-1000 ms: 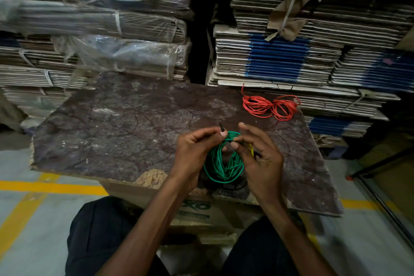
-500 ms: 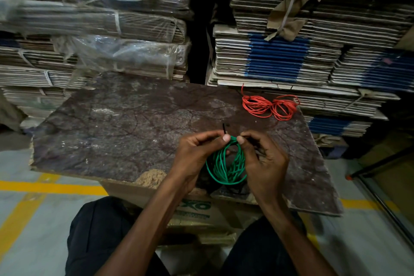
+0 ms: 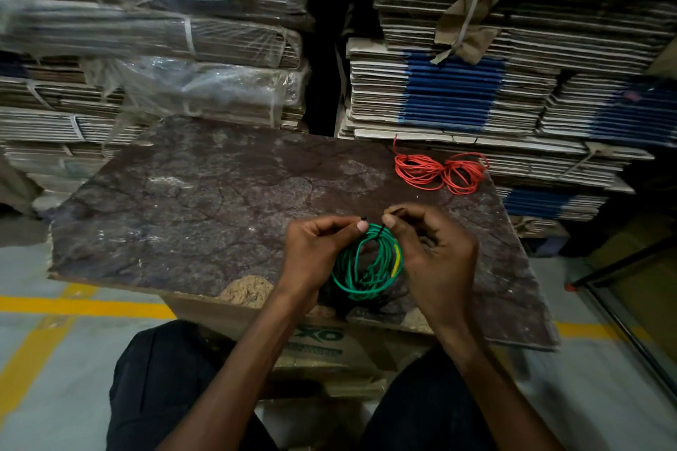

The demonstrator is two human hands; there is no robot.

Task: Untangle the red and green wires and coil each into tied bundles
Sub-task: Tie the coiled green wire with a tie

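A coil of green wire [image 3: 362, 267] with a short yellow stretch hangs between my hands over the near part of the dark board [image 3: 205, 209]. My left hand [image 3: 315, 253] pinches one end of a thin black tie [image 3: 377, 231] at the top of the coil. My right hand [image 3: 436, 260] pinches the tie's other end, its fingers curled beside the coil. The red wire [image 3: 439, 172] lies as a bundle cinched in its middle at the board's far right edge, apart from both hands.
Stacks of flattened cardboard [image 3: 458, 95] rise right behind the board, some wrapped in plastic [image 3: 205, 84]. The board rests on a carton [image 3: 318, 337] between my knees. Yellow floor lines [image 3: 84, 306] run on the left, and a dark rail [image 3: 622, 267] stands at the right.
My fingertips have parted slightly at the top of the green coil, each now holding a separate end of the black tie. The coil stays in the same place.
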